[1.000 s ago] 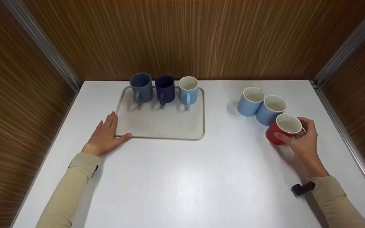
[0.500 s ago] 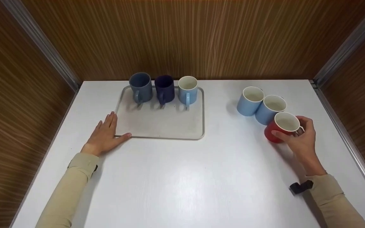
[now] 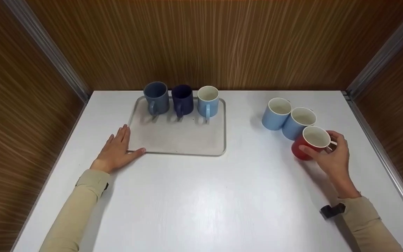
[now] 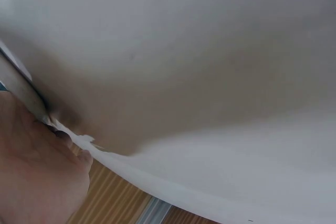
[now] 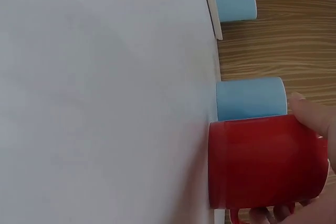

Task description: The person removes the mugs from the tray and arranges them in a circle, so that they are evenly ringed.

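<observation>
My right hand [image 3: 332, 159] grips a red mug [image 3: 300, 148] with a white inside, thumb on its near side and fingers around by the handle. In the right wrist view the red mug [image 5: 265, 163] stands upright on the table, my thumb at its rim. Beside it is a light blue mug [image 3: 293, 127], and a second light blue mug [image 3: 274, 119] adjoins that one. My left hand [image 3: 114, 152] lies flat with spread fingers at the left edge and near corner of a grey tray [image 3: 177, 138]; the left wrist view shows the hand [image 4: 39, 166] against the tray's rim.
Along the tray's back edge stand a grey-blue mug [image 3: 161, 99], a dark navy mug [image 3: 186, 101] and a light blue mug [image 3: 212, 106], handles toward me. Wood-patterned panels [image 3: 201, 42] enclose the white table [image 3: 194, 196] at the back and sides.
The red mug and my right hand have shifted slightly left, close against the middle light blue mug. My left hand and the tray have not moved.
</observation>
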The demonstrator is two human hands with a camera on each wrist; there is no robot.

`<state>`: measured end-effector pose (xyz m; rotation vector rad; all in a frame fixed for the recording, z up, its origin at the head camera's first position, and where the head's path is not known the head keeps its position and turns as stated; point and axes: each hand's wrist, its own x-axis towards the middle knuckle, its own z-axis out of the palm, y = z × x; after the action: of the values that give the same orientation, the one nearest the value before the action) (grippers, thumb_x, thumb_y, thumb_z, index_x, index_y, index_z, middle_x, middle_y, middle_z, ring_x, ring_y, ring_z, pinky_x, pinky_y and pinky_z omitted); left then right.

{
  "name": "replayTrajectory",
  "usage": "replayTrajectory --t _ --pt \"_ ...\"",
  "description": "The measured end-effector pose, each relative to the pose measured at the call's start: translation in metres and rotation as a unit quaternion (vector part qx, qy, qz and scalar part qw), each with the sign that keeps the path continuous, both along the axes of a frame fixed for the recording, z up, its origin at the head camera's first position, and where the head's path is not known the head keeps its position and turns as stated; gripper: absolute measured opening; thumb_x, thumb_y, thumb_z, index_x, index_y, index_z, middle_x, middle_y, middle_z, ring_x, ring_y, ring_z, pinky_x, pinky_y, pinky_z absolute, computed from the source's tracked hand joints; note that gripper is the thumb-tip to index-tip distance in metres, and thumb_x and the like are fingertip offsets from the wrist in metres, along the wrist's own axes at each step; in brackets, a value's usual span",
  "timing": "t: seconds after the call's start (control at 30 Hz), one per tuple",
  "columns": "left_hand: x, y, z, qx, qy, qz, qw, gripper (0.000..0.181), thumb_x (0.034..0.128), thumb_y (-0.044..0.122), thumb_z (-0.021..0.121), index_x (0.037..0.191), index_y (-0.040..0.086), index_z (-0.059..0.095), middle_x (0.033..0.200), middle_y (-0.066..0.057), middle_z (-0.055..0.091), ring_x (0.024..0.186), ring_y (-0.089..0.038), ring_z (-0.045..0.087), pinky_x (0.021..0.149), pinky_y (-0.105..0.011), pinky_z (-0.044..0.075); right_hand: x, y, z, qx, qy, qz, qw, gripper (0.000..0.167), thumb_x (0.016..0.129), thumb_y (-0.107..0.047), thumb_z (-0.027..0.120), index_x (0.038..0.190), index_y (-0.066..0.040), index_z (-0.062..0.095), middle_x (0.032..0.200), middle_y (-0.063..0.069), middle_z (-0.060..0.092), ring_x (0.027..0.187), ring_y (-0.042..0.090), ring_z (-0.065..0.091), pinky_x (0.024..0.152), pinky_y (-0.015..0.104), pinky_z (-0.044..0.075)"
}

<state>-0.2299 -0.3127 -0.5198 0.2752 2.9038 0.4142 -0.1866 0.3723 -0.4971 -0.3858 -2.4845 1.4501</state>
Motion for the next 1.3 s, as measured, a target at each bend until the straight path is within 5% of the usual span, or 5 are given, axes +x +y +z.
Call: replayTrajectory --t 0.17,0.3,0.63,1.0,1.3 --pt "0.000 0.000 0.000 0.000 -0.005 0.001 1.0000 0.118 0.0995 0.082 0.043 0.168 -0.005 0.002 0.179 -0.024 -0.004 0.166 -0.043 -0.001 0.135 -0.060 0.001 0.002 -0.002 0.007 0.048 0.007 -0.032 0.9983 0.088 0.087 -0.032 0.091 0.158 -0.010 0.043 0.149 0.013 0.043 0.141 0.030 0.050 0.121 0.045 0.048" --pt "-0.001 0.001 0.000 -0.002 -0.006 0.001 1.0000 0.119 0.0993 0.083 0.042 0.169 -0.005 0.001 0.179 -0.024 -0.004 0.167 -0.042 -0.001 0.135 -0.060 0.001 0.001 -0.005 0.019 0.096 0.063 -0.034 0.9928 0.084 0.085 -0.029 0.091 0.154 -0.010 0.049 0.146 0.013 0.049 0.136 0.026 0.049 0.116 0.039 0.045" --pt "-0.001 0.001 -0.001 -0.003 -0.004 0.003 1.0000 0.120 0.0986 0.084 0.042 0.169 -0.004 0.000 0.179 -0.023 -0.005 0.167 -0.041 -0.001 0.135 -0.059 0.002 -0.022 -0.037 0.049 0.128 0.204 0.053 0.9691 0.077 0.078 -0.016 0.095 0.142 0.002 0.057 0.137 0.022 0.058 0.125 0.023 0.053 0.100 0.018 0.039" --pt "-0.001 -0.001 -0.005 -0.008 0.002 0.006 0.9999 0.120 0.0982 0.084 0.042 0.169 -0.005 0.001 0.179 -0.022 -0.004 0.167 -0.040 0.000 0.136 -0.058 0.002 -0.061 -0.096 0.068 0.109 0.231 0.147 0.9555 0.081 0.076 -0.022 0.098 0.142 0.001 0.058 0.139 0.020 0.061 0.126 0.038 0.059 0.106 0.059 0.047" --pt "-0.002 0.000 -0.007 -0.008 0.003 0.006 0.9999 0.120 0.0980 0.085 0.041 0.169 -0.004 0.001 0.179 -0.021 -0.004 0.167 -0.039 -0.001 0.136 -0.057 0.002 -0.097 -0.148 0.067 0.097 0.221 0.192 0.9513 0.086 0.075 -0.029 0.098 0.144 0.000 0.056 0.140 0.022 0.060 0.127 0.037 0.060 0.106 0.054 0.047"
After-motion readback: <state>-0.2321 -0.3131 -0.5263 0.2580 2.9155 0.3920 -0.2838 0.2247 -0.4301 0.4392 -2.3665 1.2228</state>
